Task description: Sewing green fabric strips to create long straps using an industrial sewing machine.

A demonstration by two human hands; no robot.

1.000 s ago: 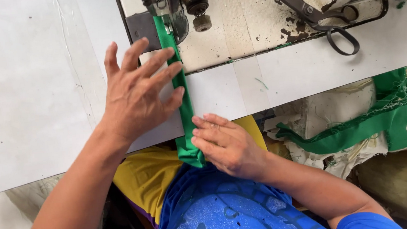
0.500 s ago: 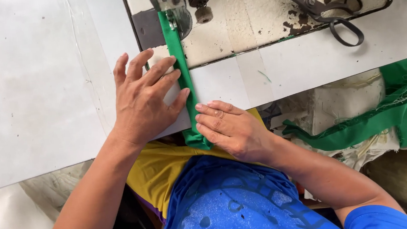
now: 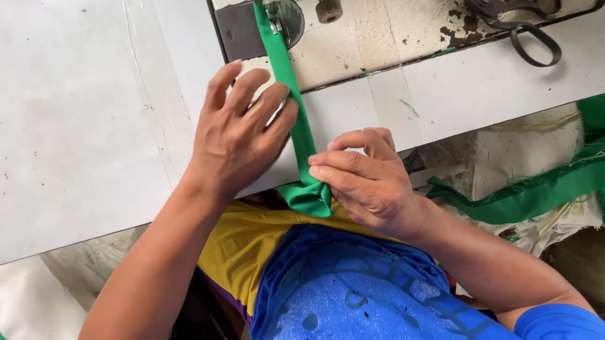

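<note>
Strip (image 3: 296, 112) runs lengthwise toward needle (image 3: 268, 9); left hand (image 3: 241, 135) flat alongside, fingers spread; right hand (image 3: 362, 179) pinches near end

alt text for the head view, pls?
Left hand presses flat beside a green fabric strip running under a sewing machine foot; right hand pinches the strip at the white table edge. Black scissors lie behind.
</note>
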